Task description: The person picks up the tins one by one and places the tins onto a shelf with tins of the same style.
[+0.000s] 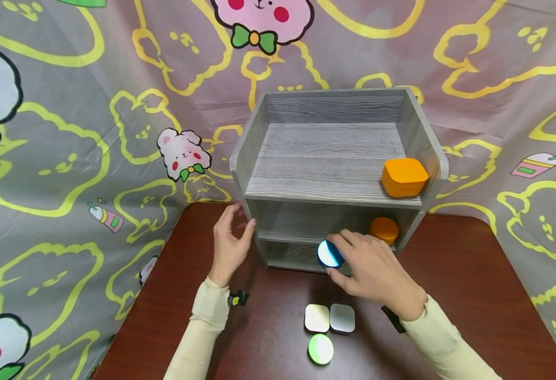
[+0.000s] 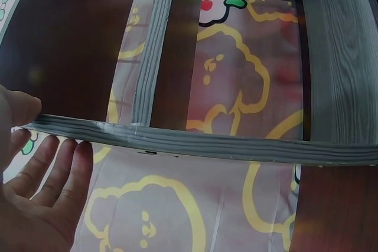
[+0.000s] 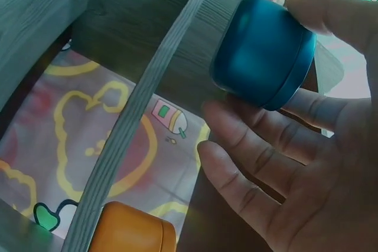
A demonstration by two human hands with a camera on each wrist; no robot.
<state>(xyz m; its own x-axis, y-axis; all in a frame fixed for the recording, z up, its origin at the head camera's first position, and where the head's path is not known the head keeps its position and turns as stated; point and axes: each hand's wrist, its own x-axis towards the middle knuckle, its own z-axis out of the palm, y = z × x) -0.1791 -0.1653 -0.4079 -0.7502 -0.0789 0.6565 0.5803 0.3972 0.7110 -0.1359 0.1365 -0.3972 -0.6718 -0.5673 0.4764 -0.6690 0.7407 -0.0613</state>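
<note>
A grey wood-grain shelf unit (image 1: 325, 142) stands on the table. My left hand (image 1: 230, 240) is at its left side panel, the thumb on one side of the panel's edge and the fingers on the other, as the left wrist view also shows. My right hand (image 1: 377, 269) pinches a small blue tin (image 3: 263, 51) between thumb and fingers, in front of the lower compartment. Its top catches bright light in the head view. An orange rounded-square tin (image 1: 405, 178) sits at the right on the upper board. Below it, a round orange tin (image 1: 384, 230) stands at the right of the lower compartment.
On the brown table (image 1: 278, 322) before the shelf lie a cream square tin (image 1: 317, 318), a silver square tin (image 1: 342, 319) and a round green tin (image 1: 320, 349). Behind hangs a grey-pink cloth (image 1: 135, 137) with cartoon figures.
</note>
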